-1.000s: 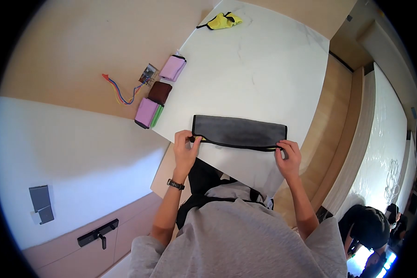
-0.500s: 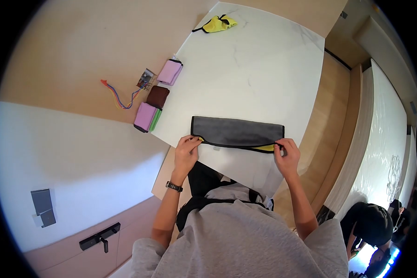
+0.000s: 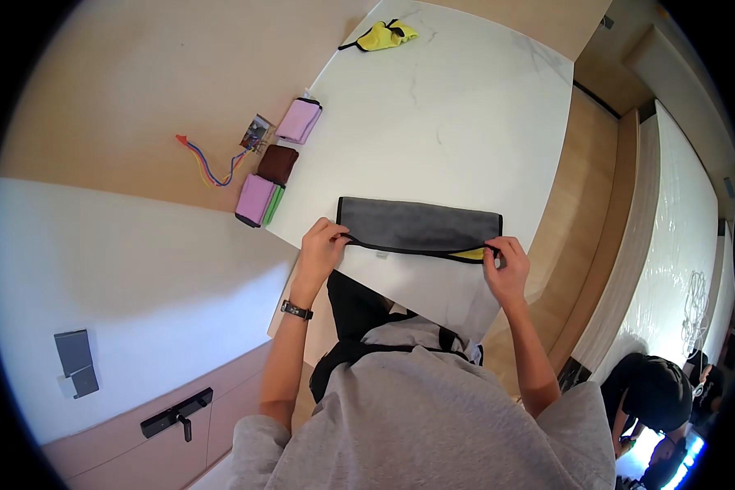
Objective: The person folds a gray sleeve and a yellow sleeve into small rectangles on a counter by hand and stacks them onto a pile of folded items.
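Observation:
A folded grey cloth [image 3: 420,224] with black edging lies across the near part of the white table [image 3: 465,122]. Some of its yellow underside shows at the lower right. My left hand [image 3: 322,249] pinches the cloth's near left corner between thumb and fingers. At the near right corner, my right hand [image 3: 508,265] has its fingers closed on the edge beside the yellow strip. Both hands rest close to the tabletop. A small pale tag [image 3: 382,254] sticks out below the cloth's near edge.
Folded pink [image 3: 299,121], brown [image 3: 278,165], second pink [image 3: 256,198] and green [image 3: 274,204] cloths line the table's left edge. A yellow cloth [image 3: 386,36] lies at the far end. Coloured cords [image 3: 212,175] are at left. A person in black [image 3: 649,392] bends at lower right.
My left hand has moved slightly left and away from me, and the near left edge now lies flatter, with its yellow corner no longer showing. The view has shifted slightly.

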Tool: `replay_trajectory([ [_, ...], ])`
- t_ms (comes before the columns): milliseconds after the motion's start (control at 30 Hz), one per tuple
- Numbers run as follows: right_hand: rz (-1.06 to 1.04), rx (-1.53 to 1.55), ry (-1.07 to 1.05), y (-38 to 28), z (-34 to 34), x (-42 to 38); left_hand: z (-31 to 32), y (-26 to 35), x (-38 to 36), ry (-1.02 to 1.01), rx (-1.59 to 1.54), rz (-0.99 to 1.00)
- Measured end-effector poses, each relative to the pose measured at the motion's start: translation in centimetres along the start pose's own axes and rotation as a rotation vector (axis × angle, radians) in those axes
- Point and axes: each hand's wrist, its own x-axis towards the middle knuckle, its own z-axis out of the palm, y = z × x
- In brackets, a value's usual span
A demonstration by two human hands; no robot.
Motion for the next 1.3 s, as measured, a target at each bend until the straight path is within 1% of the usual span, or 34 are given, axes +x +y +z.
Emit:
replay_trajectory([
  [100,-0.005,0.007,0.006,0.1,0.0,0.0,0.0,-0.3,0.1,0.004,0.030,0.016],
  [167,-0.011,0.024,0.018,0.1,0.1,0.0,-0.1,0.2,0.0,0.038,0.271,0.143],
  [200,-0.008,0.023,0.019,0.1,0.1,0.0,0.0,0.2,-0.1,0.035,0.270,0.144],
  [267,-0.005,0.020,0.013,0.1,0.1,-0.1,0.5,0.1,-0.4,0.060,0.045,-0.106],
  [300,-0.004,0.019,0.013,0.1,0.0,-0.1,0.7,0.0,-0.6,0.058,0.044,-0.107],
  [367,-0.003,0.006,0.002,0.0,-0.1,0.0,0.9,0.0,-0.8,0.126,-0.083,-0.032],
  [500,0.009,0.017,-0.006,0.0,-0.1,0.0,0.8,-0.2,-1.0,0.121,-0.097,-0.020],
  [567,-0.073,-0.002,0.013,0.4,-0.1,-0.1,0.5,-0.1,-0.8,0.073,-0.036,-0.019],
  [600,-0.073,-0.002,0.012,0.5,-0.2,-0.1,0.3,-0.1,-0.5,0.073,-0.037,-0.020],
  [667,-0.183,-0.058,0.024,0.4,-0.4,-0.1,-0.1,-0.3,-0.1,-0.004,0.067,-0.004],
  [767,-0.227,-0.050,-0.011,1.0,-0.6,-0.7,-0.3,-0.7,0.3,-0.008,0.056,0.018],
  [900,-0.241,-0.048,-0.027,1.3,-1.0,-1.4,-0.8,-1.0,0.8,-0.051,0.065,0.007],
  [967,-0.254,-0.063,-0.099,1.3,-1.3,-1.7,-0.8,-1.4,0.9,-0.056,0.037,0.010],
  [1000,-0.254,-0.064,-0.098,1.2,-1.5,-1.9,-0.8,-1.5,0.9,-0.057,0.036,0.011],
  [1100,-0.247,-0.063,-0.107,0.4,-1.9,-2.2,-0.6,-2.0,0.5,-0.021,0.034,0.000],
  [1200,-0.235,-0.049,-0.137,-0.2,-2.0,-2.4,-0.4,-2.0,0.1,-0.001,0.107,-0.005],
  [1267,-0.245,-0.076,-0.140,-0.2,-2.0,-2.5,-0.5,-1.7,-0.1,0.090,0.210,0.234],
  [1300,-0.245,-0.076,-0.141,-0.1,-2.0,-2.6,-0.6,-1.8,-0.1,0.090,0.210,0.233],
])
